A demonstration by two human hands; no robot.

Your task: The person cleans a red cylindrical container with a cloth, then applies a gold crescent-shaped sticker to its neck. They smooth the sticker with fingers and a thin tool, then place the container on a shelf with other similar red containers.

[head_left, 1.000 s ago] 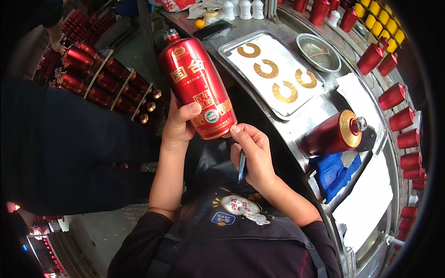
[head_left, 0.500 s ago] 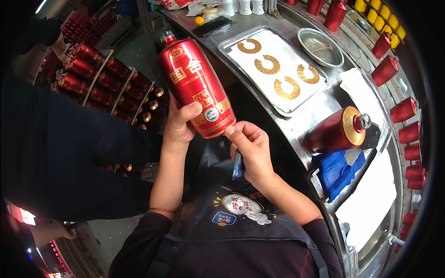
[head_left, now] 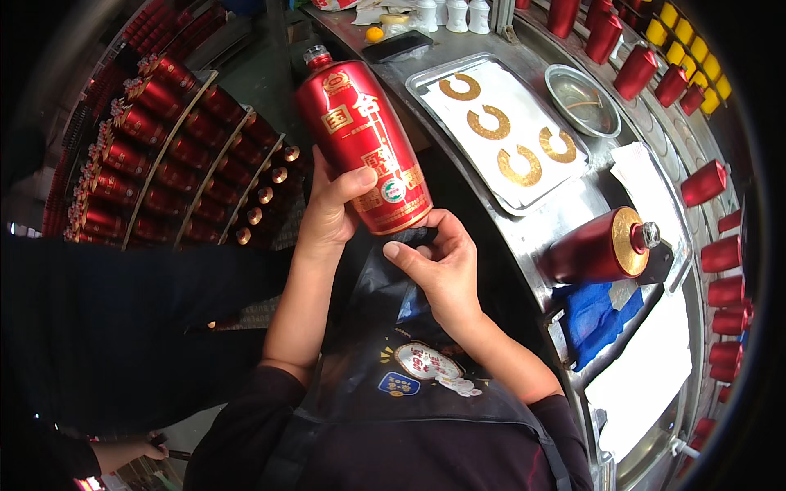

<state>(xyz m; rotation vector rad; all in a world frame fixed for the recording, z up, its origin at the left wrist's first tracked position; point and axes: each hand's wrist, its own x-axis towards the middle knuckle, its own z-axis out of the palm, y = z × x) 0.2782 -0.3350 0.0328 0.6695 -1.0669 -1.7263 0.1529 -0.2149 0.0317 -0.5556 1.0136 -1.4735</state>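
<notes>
A glossy red bottle (head_left: 352,135) with gold markings and a clear stopper is held tilted in front of me, its base toward my right. Wrapped round its lower left side is my left hand (head_left: 332,200), the thumb lying across the front. At the base edge, my right hand (head_left: 446,266) has bent fingers touching the rim of the bottle, while its thumb stands apart below. The palm side of those fingers is partly hidden. A second red bottle (head_left: 585,245), with a gold ring round its neck, lies tilted on the metal bench (head_left: 499,245).
A tray (head_left: 483,69) with white paper carries several gold C-shaped pieces (head_left: 519,166). Beside it are a metal bowl (head_left: 583,100), a blue cloth (head_left: 602,319) and a dark phone (head_left: 398,47). Red bottles (head_left: 705,182) line the right; racked bottles (head_left: 176,176) fill the left.
My right thumb has come off the bottle's base and dropped lower. The view has shifted a little left, so the held bottle and bench appear farther right.
</notes>
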